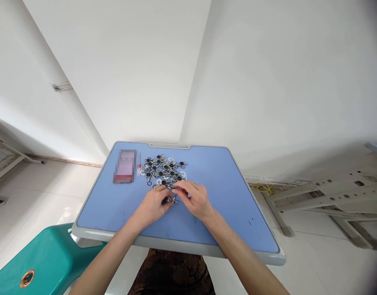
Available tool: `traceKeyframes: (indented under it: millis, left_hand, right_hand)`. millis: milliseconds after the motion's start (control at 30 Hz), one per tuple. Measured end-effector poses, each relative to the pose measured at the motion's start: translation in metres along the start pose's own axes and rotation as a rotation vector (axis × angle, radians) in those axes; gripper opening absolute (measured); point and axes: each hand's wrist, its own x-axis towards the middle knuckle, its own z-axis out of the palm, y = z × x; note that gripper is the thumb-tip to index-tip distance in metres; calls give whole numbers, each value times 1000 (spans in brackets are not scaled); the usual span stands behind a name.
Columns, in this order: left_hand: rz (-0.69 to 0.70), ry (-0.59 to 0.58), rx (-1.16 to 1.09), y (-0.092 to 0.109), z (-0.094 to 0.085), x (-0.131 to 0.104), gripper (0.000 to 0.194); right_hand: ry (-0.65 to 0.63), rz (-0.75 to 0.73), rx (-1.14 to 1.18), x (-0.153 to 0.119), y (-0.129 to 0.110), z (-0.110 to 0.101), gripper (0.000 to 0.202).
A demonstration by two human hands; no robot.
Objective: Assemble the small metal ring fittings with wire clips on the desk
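Observation:
On the blue desktop, my left hand [156, 203] is closed around a small metal fitting [171, 200] with a dark round part and a thin stem. My right hand [194, 197] has thumb and forefinger pinched together just over that fitting; what lies between those fingertips is too small to name. Beyond both hands spreads a loose pile of similar metal fittings [160, 173] with black round caps. Pale flat gaskets [159, 181] and black rings [149, 183] are mixed in with them. The fingers partly cover the held fitting and the pile's near edge.
Left of the pile lies a screwdriver [139, 166] with a red and clear handle, beside a flat phone-like slab [125, 166] that is blurred out. A green stool [53, 254] stands at the desk's left. White wall [139, 82] rises behind the desk [219, 172].

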Motion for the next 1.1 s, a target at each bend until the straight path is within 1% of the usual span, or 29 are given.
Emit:
traceKeyframes:
  millis: [100,200,267,400,467,533,667,733,800,867,1000,1100]
  left_hand:
    - [2,1,-15,-1,0,0,11]
    - [2,-1,-19,-1,1,0,10]
    - [1,-1,-15,-1,1,0,10]
    - [-6,-1,-9,-1,1,0,12]
    - [-4,-9,-8,-1,1,0,13]
    - [-6,-11,-14,-1,1,1,14]
    - [-5,14,-19,-1,2,1,14]
    - [-3,17,-10,-2,3,1,12]
    - [-1,19,-1,-2,4,0,11]
    - [3,23,3,-2,4,0,11]
    - [8,12,4,0,2,0,13]
    - [18,9,8,1,0,0,15]
  right_hand:
    - [-69,-10,70,1,-2,-4,22]
    - [-104,36,182,3,-5,-6,29]
    - [-79,80,207,4,-6,-4,24]
    - [13,143,148,1,-5,2,10]
    - [38,132,116,-1,-4,5,11]
    - [29,95,105,-2,-2,6,14]
    - [-44,8,142,-1,0,3,23]
    - [-88,7,179,0,-1,0,31]
    - [-111,35,217,1,-3,-3,34]
    - [-74,70,221,2,-4,-4,29]
    - [76,144,127,1,-5,0,9]
    - [77,130,112,-1,-5,3,7]
